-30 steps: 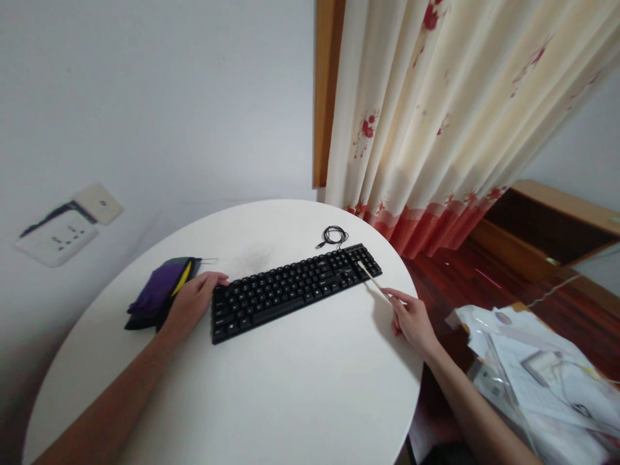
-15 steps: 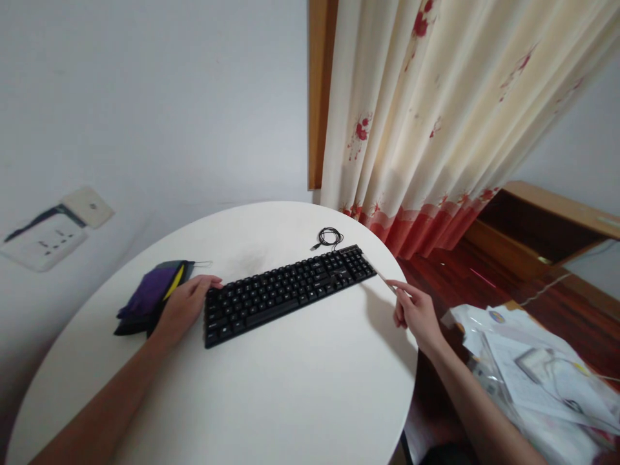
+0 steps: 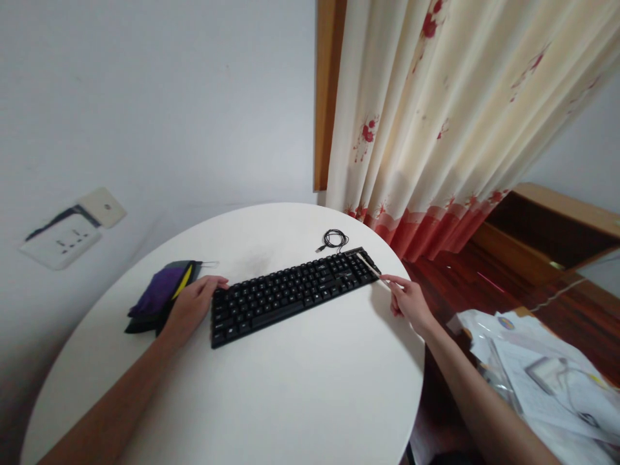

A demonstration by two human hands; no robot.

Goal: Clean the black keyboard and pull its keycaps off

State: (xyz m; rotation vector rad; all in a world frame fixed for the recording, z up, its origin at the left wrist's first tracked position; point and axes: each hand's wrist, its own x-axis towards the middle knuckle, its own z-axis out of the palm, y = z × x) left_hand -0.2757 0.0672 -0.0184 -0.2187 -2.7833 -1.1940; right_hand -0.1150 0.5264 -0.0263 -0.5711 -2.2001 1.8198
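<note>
A thin white stick [image 3: 369,266] is pinched between the thumb and fingers of a person's right hand [image 3: 407,303] above the tabletop's right edge, its far tip at the number pad of a full-size black plastic keyboard [image 3: 290,294]; whether tip and keys touch cannot be told. The keyboard slants across the round white tabletop [image 3: 271,400], its number-pad end near the right edge. The left hand [image 3: 196,300] lies at the other end, fingers together and fingertips at the far corner; whether they grip cannot be told. Just beside that hand, toward the tabletop's left edge, rests a purple and black fabric pouch with a yellow strip [image 3: 159,289], its contents hidden. A coiled thin black cable [image 3: 334,247] lies behind the number pad, near the far right edge. Beyond the table, an open-fronted brown wooden cabinet [image 3: 562,200] shows a dark interior, and clear plastic and white papers [image 3: 523,361] lie piled below the right edge.
</note>
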